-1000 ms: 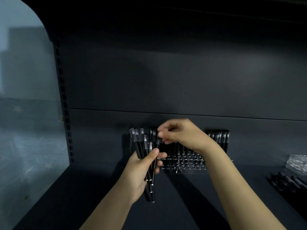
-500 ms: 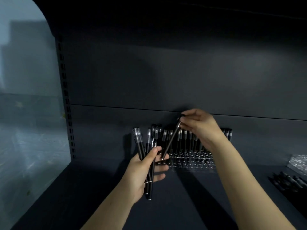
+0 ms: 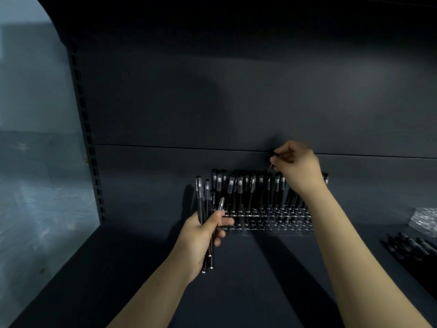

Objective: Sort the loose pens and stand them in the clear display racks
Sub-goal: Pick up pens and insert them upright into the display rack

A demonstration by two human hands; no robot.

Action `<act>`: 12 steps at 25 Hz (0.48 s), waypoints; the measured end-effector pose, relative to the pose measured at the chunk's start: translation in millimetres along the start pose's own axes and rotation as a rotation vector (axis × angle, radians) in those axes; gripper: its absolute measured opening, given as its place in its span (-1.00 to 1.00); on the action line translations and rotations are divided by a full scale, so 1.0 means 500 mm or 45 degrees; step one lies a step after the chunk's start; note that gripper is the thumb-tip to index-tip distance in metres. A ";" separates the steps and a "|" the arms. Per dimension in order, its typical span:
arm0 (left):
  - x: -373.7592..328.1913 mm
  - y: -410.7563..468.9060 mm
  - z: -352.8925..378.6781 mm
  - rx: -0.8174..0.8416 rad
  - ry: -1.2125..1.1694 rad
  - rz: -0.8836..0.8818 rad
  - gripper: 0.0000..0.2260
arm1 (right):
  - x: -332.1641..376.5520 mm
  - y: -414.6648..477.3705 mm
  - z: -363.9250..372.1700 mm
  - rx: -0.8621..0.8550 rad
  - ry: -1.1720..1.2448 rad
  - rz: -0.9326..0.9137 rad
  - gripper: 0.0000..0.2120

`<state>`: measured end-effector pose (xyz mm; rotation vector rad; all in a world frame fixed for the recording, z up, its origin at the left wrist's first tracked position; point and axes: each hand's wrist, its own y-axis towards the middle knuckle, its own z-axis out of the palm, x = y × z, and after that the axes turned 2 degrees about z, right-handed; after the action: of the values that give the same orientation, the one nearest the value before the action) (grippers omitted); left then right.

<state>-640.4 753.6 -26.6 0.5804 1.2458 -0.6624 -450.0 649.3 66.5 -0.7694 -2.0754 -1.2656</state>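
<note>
- The person stood at a dark shelf (image 3: 260, 292), where a clear rack (image 3: 267, 224) sat back against the rear panel (image 3: 236, 102), I'd guess so the pens would face whoever looked in.
- The standing pens (image 3: 240, 188) filled the rack's back rows, caps up. The front rows of holes looked unfilled, so the job seemed partly done.
- The left hand (image 3: 201, 235) held a bundle of pens (image 3: 204, 204) upright, just beside the rack's left end. It looked like a ready stock, kept close so the other hand had a short reach.
- That left grip was clamped round the bundle, with the thumb across the front and the fingers curled behind. There were several pens, but I could not count them.
- The right hand (image 3: 298, 168) hung above the rack's middle, over the caps.
- Its grip was closed on 1 pen (image 3: 266, 185), pinched near the cap end between thumb and fingertips.
- The pen hung tip down and a little tilted, with its lower end among the standing pens. Holding it by the top probably kept the knuckles clear of the neighbours.
- I could not tell whether the tip had found a hole.
- More loose pens (image 3: 409, 245) lay flat at the shelf's far right, well apart from the rack.
- Something clear and shiny (image 3: 425, 218) sat behind them, and I could not make out what it was.
</note>
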 end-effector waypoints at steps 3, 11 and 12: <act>-0.003 -0.002 -0.001 -0.005 -0.012 -0.041 -0.84 | 0.006 -0.009 0.014 0.090 -0.092 -0.043 -0.92; -0.014 -0.006 0.012 -0.013 -0.019 -0.054 -0.87 | 0.016 -0.020 0.034 0.348 -0.375 -0.112 -0.92; -0.015 -0.007 0.014 -0.014 -0.042 -0.037 -0.87 | 0.022 -0.021 0.034 0.334 -0.379 -0.123 -0.93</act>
<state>-639.6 747.3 -17.6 0.5411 1.2281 -0.6861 -468.1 662.3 61.9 -0.7812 -2.4829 -0.9432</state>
